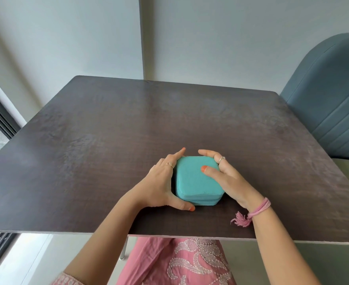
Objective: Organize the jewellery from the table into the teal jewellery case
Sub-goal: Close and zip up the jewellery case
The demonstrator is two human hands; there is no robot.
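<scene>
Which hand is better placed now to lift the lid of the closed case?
Probably the right hand: its thumb lies on the lid of the teal case and its fingers wrap the far edge. The left hand grips the side, steadying it.

Table point(128, 124) top bare left, right and beyond the closed case point(196, 182). Left hand point(159, 186) and right hand point(227, 177) block its sides. Chair point(329, 103) stands past right edge.
</scene>
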